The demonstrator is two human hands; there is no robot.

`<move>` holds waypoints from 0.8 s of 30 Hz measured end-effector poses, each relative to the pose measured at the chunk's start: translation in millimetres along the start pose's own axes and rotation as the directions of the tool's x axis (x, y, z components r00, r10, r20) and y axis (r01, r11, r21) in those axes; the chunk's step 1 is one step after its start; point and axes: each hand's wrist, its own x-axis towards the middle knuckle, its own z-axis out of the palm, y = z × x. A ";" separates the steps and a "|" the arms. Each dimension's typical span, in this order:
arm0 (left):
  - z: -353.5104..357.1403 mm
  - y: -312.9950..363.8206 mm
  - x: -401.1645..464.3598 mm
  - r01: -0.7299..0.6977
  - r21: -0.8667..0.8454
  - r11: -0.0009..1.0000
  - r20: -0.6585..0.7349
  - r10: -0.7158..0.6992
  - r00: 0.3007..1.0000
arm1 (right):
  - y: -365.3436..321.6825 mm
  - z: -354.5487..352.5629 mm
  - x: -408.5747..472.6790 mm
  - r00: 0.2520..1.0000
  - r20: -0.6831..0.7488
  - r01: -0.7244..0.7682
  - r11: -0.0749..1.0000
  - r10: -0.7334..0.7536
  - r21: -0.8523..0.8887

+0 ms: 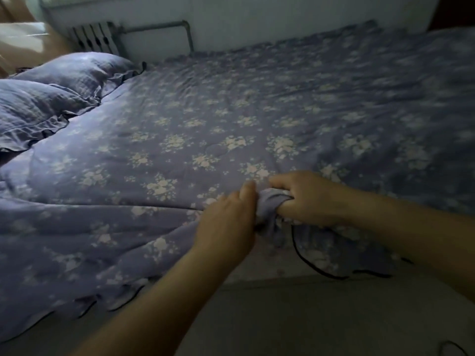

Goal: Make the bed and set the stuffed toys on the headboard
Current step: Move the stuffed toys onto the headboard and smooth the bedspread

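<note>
Bedding fills nearly the whole frame: one blue floral quilt (pixel 231 119) is spread across the bed, reaching from the lower left edge to the far upper right, mostly flat but rumpled along its near border. Two matching pillows (pixel 54 98) with ruffled edges lie one beside the other at the upper left, probably the head end, where they would belong on a made bed. One radiator (pixel 92 37) stands against the wall behind them. No stuffed toys appear anywhere in view, so that part of the task looks not yet begun.

Both hands meet at the lower centre, on the quilt's near edge. The right hand (pixel 305 199) has its fingers curled tight around a bunched fold of the fabric, likely to tug it straight. The left hand (pixel 228 219) lies beside that bunch, touching it; whether its fingers actually pinch the cloth I cannot tell.
</note>
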 end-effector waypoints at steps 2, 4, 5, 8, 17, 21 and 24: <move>-10.9 -1.9 6.5 -0.016 0.072 0.997 0.031 0.014 0.999 | 0.9 1.6 -10.8 0.999 0.047 0.011 0.990 -0.004 -0.144; -21.3 -0.6 7.1 -0.072 0.107 0.992 0.129 0.058 0.990 | 2.7 13.5 -17.6 0.999 0.031 0.046 0.864 -0.035 -0.501; -25.1 3.8 4.7 -0.101 0.113 0.988 0.173 0.080 0.982 | 7.0 20.2 -20.6 0.997 -0.011 0.045 0.746 -0.071 -0.664; -31.1 9.5 -8.5 -0.122 0.164 0.979 0.266 0.076 0.961 | 27.0 31.2 -24.4 0.957 -0.194 -0.039 0.565 -0.217 -0.824; -54.5 18.0 -35.0 -0.020 0.243 0.970 0.284 -0.052 0.957 | 29.1 -18.0 -85.7 0.988 -0.156 -0.108 0.727 0.002 -0.678; -53.2 18.1 -46.8 -0.027 0.264 0.964 0.285 -0.051 0.957 | 17.8 -19.1 -95.2 0.996 -0.049 -0.086 0.714 0.073 -0.695; -46.2 15.5 -53.6 -0.036 0.271 0.962 0.311 -0.052 0.949 | 19.7 -9.9 -94.1 0.995 -0.002 -0.074 0.704 0.103 -0.706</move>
